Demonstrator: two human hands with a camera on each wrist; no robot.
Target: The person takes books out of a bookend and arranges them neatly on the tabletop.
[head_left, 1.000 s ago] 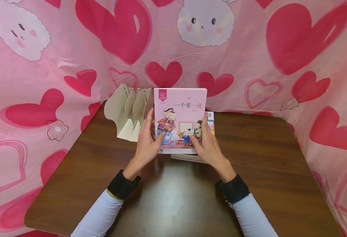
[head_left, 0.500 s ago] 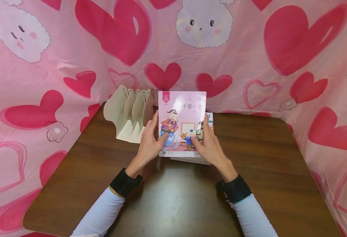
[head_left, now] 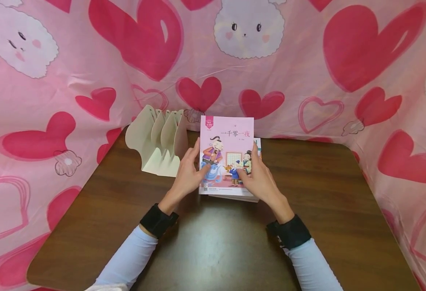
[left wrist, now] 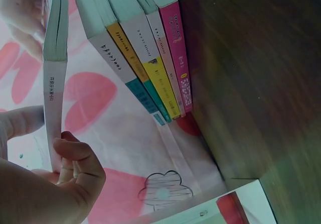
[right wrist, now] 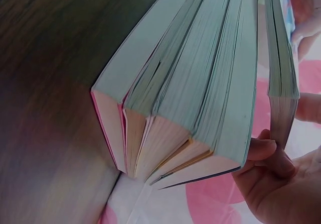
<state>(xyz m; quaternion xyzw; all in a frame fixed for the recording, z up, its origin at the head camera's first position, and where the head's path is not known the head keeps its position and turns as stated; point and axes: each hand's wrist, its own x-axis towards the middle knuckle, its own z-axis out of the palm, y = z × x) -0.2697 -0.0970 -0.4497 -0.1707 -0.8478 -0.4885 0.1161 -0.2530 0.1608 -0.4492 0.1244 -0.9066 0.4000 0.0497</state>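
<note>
A pink picture-cover book [head_left: 227,155] is held by its two side edges between both hands. My left hand [head_left: 190,171] grips its left edge, thumb on the front cover; in the left wrist view the fingers [left wrist: 80,158] curl behind the spine side. On the right edge my right hand [head_left: 263,178] holds the same way, its fingers [right wrist: 273,156] under the book in the right wrist view. Beneath lies a stack of books [left wrist: 150,58], mostly hidden in the head view. A gap shows between the held book and the stack in both wrist views.
A cream desktop book rack [head_left: 158,141] with several upright dividers stands left of the stack on the brown wooden table [head_left: 325,194]. Pink cloth with hearts [head_left: 198,93] hangs behind the table and along its sides.
Both hands have carried the pink book slightly right and lower, nearer the stack. It looks smaller in the head view, and more of the rack shows on its left.
</note>
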